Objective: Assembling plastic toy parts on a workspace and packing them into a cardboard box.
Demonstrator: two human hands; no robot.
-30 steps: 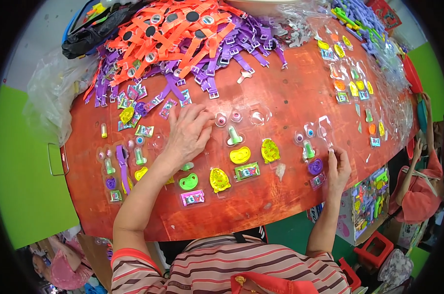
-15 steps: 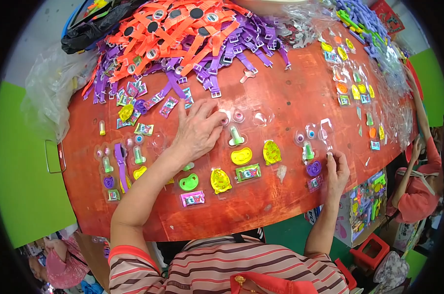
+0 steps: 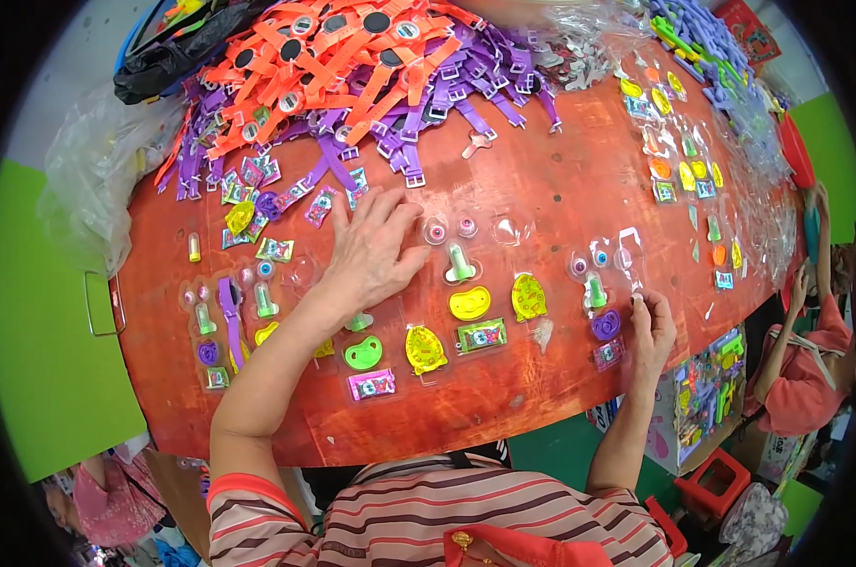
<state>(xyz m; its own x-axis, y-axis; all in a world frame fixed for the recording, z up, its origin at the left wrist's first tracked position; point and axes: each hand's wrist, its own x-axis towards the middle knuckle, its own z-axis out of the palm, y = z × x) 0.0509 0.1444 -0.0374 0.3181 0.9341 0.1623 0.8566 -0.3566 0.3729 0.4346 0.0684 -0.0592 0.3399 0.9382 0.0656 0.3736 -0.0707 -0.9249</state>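
Note:
My left hand (image 3: 376,248) is open, palm down, fingers stretched and thumb apart, left of a clear blister tray (image 3: 489,255). That tray holds two eyeball toys (image 3: 451,230), a green-and-clear tube (image 3: 460,263), a yellow pacifier (image 3: 470,302), a yellow oval piece (image 3: 529,297) and a candy packet (image 3: 482,335). Under my left wrist lies another tray, partly hidden, with a green pacifier (image 3: 363,353), yellow oval (image 3: 426,350) and pink packet (image 3: 371,384). My right hand (image 3: 653,331) pinches the edge of a right-hand blister tray (image 3: 628,253), which carries a purple pacifier (image 3: 606,325).
Orange and purple watch straps (image 3: 352,71) are heaped at the back. Loose candy packets (image 3: 275,249) lie on the left. More filled trays (image 3: 678,180) and crinkled plastic (image 3: 768,180) stretch along the right, where a co-worker (image 3: 806,378) stands. A plastic bag (image 3: 88,189) hangs at the far left.
My left hand has drawn slightly left, off the eyeball toys, uncovering both. The middle tray's pieces sit slightly further right. My right hand has stayed at its tray.

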